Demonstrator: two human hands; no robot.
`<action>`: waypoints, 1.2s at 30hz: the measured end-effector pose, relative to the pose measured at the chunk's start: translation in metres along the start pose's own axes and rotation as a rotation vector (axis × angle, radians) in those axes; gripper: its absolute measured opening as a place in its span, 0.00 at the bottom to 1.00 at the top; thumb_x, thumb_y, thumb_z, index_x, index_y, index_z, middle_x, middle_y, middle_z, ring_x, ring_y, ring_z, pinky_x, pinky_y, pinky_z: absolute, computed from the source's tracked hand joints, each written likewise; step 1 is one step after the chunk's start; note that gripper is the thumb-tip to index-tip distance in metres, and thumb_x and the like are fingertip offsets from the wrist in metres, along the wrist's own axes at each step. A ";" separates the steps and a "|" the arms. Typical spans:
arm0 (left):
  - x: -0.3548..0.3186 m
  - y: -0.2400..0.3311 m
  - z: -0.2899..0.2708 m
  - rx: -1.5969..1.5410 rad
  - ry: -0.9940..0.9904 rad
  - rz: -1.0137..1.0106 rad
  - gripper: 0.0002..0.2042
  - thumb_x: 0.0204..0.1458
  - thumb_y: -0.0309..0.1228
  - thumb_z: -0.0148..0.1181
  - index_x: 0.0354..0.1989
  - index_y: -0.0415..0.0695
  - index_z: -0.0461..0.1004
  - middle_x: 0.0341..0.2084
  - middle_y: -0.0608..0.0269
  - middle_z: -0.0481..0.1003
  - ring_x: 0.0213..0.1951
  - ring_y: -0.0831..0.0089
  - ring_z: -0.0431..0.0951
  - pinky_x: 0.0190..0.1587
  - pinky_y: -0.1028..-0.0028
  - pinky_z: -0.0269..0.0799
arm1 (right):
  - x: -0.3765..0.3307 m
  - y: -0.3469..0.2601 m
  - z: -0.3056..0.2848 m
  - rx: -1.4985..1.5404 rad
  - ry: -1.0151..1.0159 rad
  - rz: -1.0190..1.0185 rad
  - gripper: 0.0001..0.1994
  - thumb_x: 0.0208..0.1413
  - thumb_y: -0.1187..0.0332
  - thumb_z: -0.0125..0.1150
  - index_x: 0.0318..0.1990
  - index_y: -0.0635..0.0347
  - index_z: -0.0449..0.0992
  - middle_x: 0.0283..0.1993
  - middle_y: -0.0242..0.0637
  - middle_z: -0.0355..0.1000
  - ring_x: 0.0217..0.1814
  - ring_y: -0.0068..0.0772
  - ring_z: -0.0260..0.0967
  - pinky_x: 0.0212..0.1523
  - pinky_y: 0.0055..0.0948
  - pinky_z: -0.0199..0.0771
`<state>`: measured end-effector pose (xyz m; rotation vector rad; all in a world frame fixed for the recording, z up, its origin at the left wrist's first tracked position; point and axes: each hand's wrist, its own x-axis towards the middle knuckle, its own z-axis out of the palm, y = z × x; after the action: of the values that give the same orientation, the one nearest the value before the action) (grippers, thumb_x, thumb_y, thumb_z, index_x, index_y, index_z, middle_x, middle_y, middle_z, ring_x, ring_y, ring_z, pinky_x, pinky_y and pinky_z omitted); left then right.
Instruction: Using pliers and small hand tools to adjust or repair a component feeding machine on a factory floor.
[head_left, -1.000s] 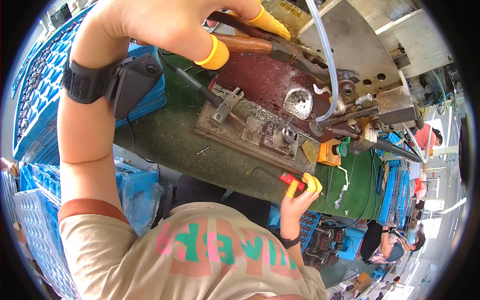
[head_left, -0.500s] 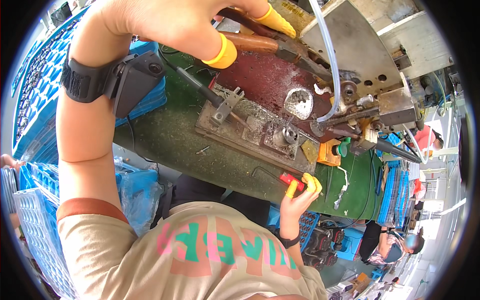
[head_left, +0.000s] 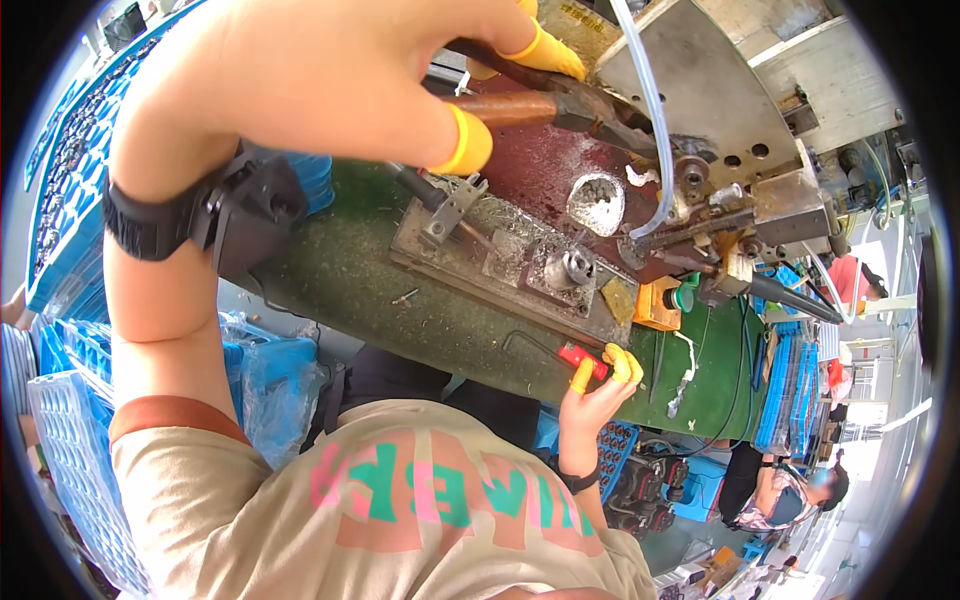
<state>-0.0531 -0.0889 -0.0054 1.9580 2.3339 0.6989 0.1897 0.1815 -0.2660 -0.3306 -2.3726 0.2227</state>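
Left hand [head_left: 330,85], yellow rubber cots on fingers and thumb: grip clamped on the long-handled pliers [head_left: 510,108]. One handle smooth orange-brown, the other dark brown; head is worn dark steel, angled toward the machine's flat steel plate [head_left: 710,80], behind a clear bent tube [head_left: 655,110]. Can't tell what the pliers' tips hold, if anything.

Right hand [head_left: 598,395], also in yellow cots: grip closed on the red handle [head_left: 582,362] of a thin, dark, L-bent rod [head_left: 530,342], just over the near edge of the desk.

Below the pliers: dark red plate [head_left: 520,160], gritty with pale metal flecks. Round cup [head_left: 596,205] sits on it, lined with crumbly silver-white stuff, lumps at the bottom.

Nearer the person: long steel base [head_left: 480,282], scuffed and dusted with swarf. Carries a drilled clamp block [head_left: 450,215] and a stubby hollow steel cylinder [head_left: 570,268]; tan fibrous pad [head_left: 617,300] at the right end. Orange box [head_left: 652,305] with a green round button beside it.

Desk [head_left: 370,250]: green top, dull, speckled, small screw [head_left: 405,297] lying loose.

Containers further out: blue honeycomb tray [head_left: 75,285] at far left, small dark pieces in the cells; blue bin [head_left: 265,385] below it, draped in crinkled clear film.
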 end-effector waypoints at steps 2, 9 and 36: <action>-0.004 0.018 0.003 0.032 0.050 -0.081 0.19 0.41 0.31 0.61 0.39 0.27 0.72 0.27 0.47 0.69 0.34 0.55 0.68 0.39 0.65 0.66 | 0.001 0.000 0.000 0.001 -0.002 -0.002 0.19 0.49 0.75 0.60 0.51 0.63 0.66 0.48 0.48 0.62 0.51 0.52 0.60 0.51 0.44 0.57; -0.005 0.006 0.000 0.020 -0.047 -0.071 0.23 0.43 0.32 0.60 0.46 0.29 0.70 0.30 0.46 0.71 0.36 0.55 0.70 0.42 0.66 0.67 | -0.003 0.004 0.001 0.013 -0.014 0.035 0.19 0.50 0.74 0.60 0.51 0.63 0.67 0.49 0.48 0.62 0.52 0.51 0.59 0.52 0.44 0.56; 0.001 -0.005 -0.011 0.057 -0.045 0.058 0.30 0.38 0.27 0.57 0.55 0.32 0.67 0.32 0.47 0.73 0.36 0.58 0.69 0.42 0.68 0.65 | -0.001 0.001 0.000 -0.016 -0.017 0.023 0.20 0.50 0.73 0.60 0.51 0.63 0.66 0.48 0.48 0.62 0.52 0.50 0.59 0.52 0.43 0.56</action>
<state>-0.0613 -0.0925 0.0030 2.0495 2.3053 0.5906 0.1911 0.1822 -0.2670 -0.3649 -2.3895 0.2183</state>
